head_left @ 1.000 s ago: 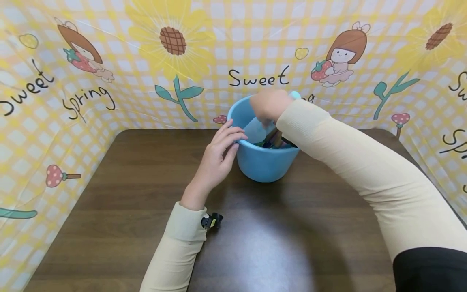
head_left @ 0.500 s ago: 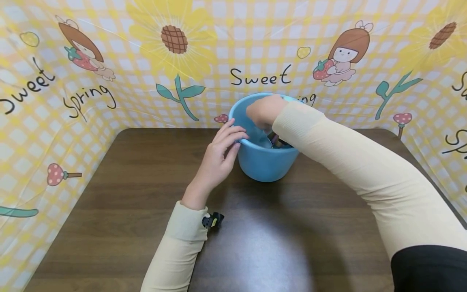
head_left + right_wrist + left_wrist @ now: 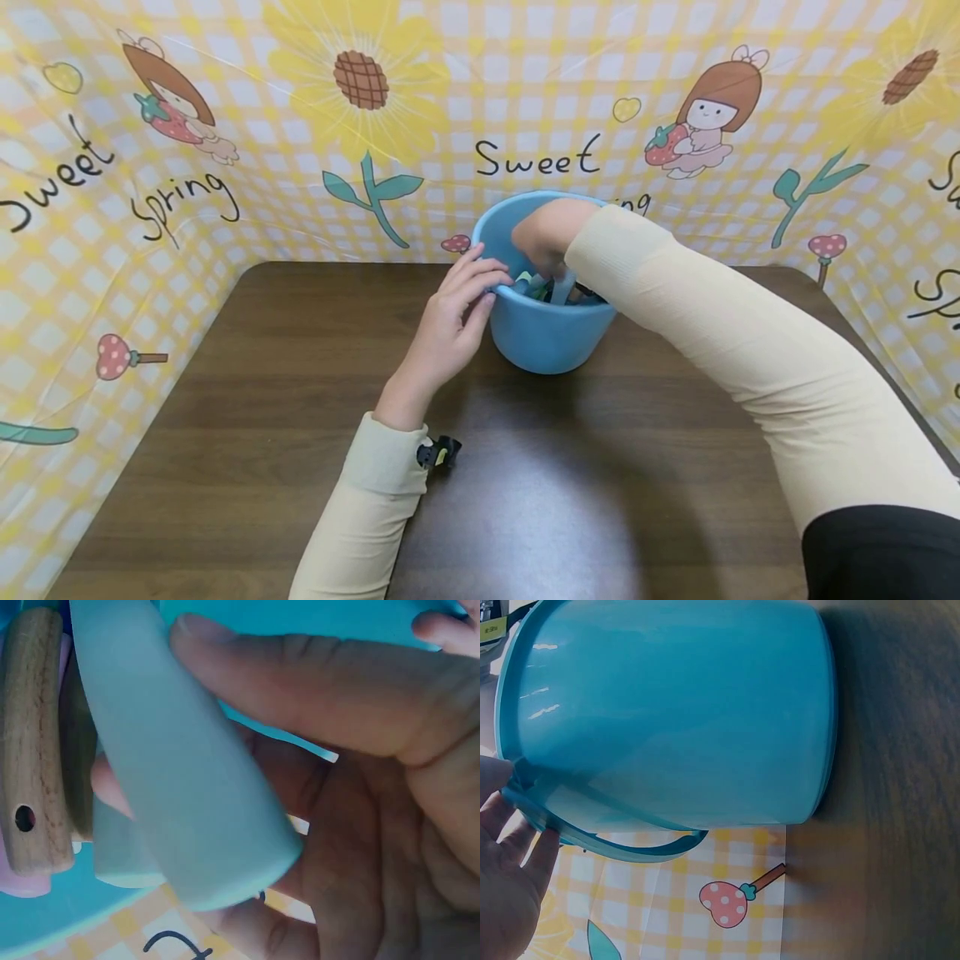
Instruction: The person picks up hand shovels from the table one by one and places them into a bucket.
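Observation:
A blue bucket [image 3: 551, 337] stands upright on the brown table. My left hand [image 3: 450, 325] grips its rim at the left, fingers lying over the edge and thumb against the outer wall. In the left wrist view, those fingers are at the bucket's carrying handle [image 3: 630, 851]. My right hand [image 3: 551, 233] is down inside the bucket. The right wrist view shows it holding a smooth pale blue-green handle [image 3: 180, 765] between thumb and fingers; the far end of that utensil is hidden. Beside it lies a wooden handle [image 3: 31, 735] with a hole in its end.
Another pale blue-green handle end [image 3: 124, 859] and a pink end [image 3: 26, 881] show among the bucket's contents. Behind the table [image 3: 300, 400] hangs a yellow checked cloth [image 3: 420, 208]. A black strap device [image 3: 438, 452] sits on my left wrist.
My right hand has dipped a little in the bucket and shifted about there. A broad pale piece below it has moved, and a narrow pale handle now shows. The left hand keeps its place.

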`<act>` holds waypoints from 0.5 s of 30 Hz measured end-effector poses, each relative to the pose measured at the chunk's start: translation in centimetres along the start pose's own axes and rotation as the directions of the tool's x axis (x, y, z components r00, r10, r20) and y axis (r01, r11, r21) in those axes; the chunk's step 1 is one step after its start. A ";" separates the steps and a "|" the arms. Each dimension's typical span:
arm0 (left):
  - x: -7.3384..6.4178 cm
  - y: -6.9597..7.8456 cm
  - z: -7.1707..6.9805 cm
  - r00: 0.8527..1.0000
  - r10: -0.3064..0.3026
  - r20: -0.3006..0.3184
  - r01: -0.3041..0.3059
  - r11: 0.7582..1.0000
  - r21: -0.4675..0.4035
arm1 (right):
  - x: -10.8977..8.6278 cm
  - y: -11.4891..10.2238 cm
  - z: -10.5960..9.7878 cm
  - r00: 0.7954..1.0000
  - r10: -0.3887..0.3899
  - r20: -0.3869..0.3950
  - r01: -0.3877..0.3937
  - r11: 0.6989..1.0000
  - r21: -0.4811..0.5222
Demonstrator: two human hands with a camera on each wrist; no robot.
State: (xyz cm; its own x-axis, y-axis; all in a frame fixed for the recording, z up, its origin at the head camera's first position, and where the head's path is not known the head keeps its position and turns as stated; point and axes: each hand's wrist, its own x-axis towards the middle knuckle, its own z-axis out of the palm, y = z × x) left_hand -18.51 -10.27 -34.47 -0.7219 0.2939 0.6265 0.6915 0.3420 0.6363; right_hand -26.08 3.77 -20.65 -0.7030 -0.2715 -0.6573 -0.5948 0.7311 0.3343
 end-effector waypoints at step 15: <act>-0.1 -0.1 -0.3 1.000 -0.021 -0.003 0.021 1.000 0.000 | -4.2 5.2 1.6 0.955 -0.051 -0.293 0.172 0.897 0.406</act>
State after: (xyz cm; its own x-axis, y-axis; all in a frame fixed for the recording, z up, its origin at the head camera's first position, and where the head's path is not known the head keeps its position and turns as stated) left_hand -18.46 -10.62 -34.44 -0.7363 0.2843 0.6140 0.6760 0.3478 0.6496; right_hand -25.61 9.69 -17.28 -0.7553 -0.4795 -0.4467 -0.4964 0.8637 -0.0877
